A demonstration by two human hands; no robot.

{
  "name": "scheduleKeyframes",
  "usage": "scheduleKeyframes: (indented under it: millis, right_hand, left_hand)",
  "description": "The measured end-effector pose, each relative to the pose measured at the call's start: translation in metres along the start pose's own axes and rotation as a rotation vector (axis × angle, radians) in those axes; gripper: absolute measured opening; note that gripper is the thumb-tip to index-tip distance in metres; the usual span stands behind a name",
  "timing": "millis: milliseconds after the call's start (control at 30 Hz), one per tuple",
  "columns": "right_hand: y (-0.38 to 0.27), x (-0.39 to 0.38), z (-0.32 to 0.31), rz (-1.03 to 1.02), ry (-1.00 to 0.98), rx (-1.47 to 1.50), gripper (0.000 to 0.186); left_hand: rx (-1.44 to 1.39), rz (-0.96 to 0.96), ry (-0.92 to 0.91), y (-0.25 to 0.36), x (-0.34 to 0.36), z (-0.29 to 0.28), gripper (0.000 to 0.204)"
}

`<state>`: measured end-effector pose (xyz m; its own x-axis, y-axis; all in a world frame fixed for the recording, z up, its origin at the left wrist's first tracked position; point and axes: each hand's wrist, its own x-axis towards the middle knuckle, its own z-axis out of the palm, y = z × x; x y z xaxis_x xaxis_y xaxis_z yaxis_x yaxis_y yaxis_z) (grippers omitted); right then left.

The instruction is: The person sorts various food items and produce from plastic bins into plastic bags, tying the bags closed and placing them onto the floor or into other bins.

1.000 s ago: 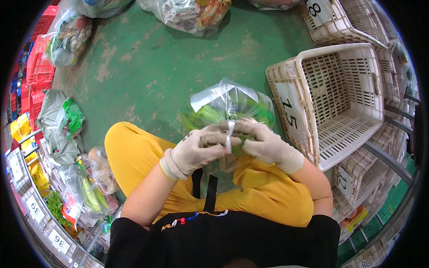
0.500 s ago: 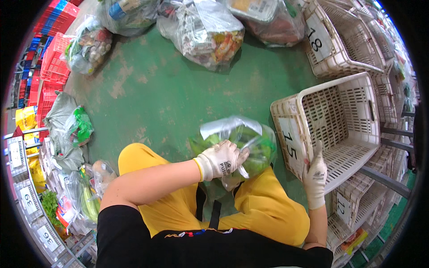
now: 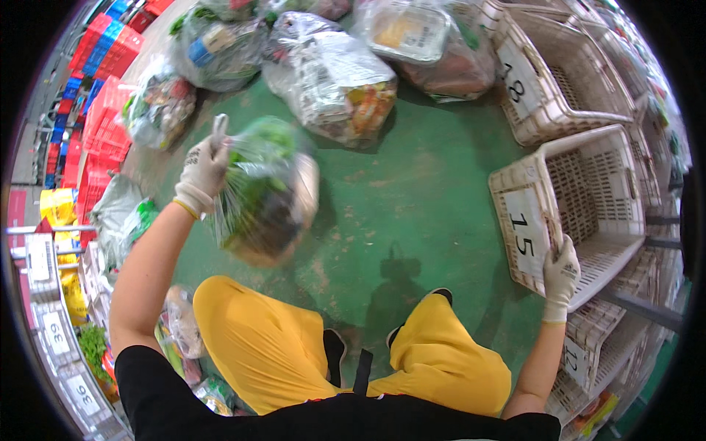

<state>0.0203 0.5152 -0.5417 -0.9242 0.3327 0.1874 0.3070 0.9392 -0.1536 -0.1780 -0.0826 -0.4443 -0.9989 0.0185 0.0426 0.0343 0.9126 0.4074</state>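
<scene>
The left hand [image 3: 202, 173], in a pale glove, has its fingers clenched around the tied neck [image 3: 220, 126] of a clear bag [image 3: 265, 198]. The bag is on the left side, in front of the yellow knee [image 3: 246, 323]; it appears to hang above the green floor [image 3: 412, 191], with its shadow just beside it. Inside there are green leaves, something dark and something pale, but the picture is blurred there, so I cannot tell more.

The right hand [image 3: 561, 275] is well apart from the bag. Its fingers seem closed over the near rim of a white crate [image 3: 599, 195], which lies tilted, its opening sideways.

I judge the bag to be of moderate weight, soft and loose in shape, so it may swing. The film is probably slippery and could tear, and the leaves can be bruised. The tied neck is the best place for holding; the other hand could support the bottom.
</scene>
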Motion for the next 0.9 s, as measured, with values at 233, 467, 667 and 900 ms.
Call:
scheduleKeyframes:
  millis: [233,467,667,900]
  right_hand:
    - [0.004,0.027,0.006,-0.208,0.071,-0.183,0.017]
    - [0.027,0.062,0.004,0.091,-0.067,-0.272,0.024]
    - [-0.005,0.059,-0.074,0.204,-0.619,-0.733,0.060]
    - [-0.071,0.127,-0.463,-0.098,0.237,-0.192,0.064]
  left_hand:
    - [-0.205,-0.238,0.154,-0.238,0.142,0.100,0.044]
    - [0.633,-0.153,0.216,-0.197,0.191,0.167,0.045]
    - [-0.046,0.600,-0.174,-0.051,0.020,0.087,0.028]
    - [0.278,-0.008,-1.073,0.053,-0.162,-0.234,0.045]
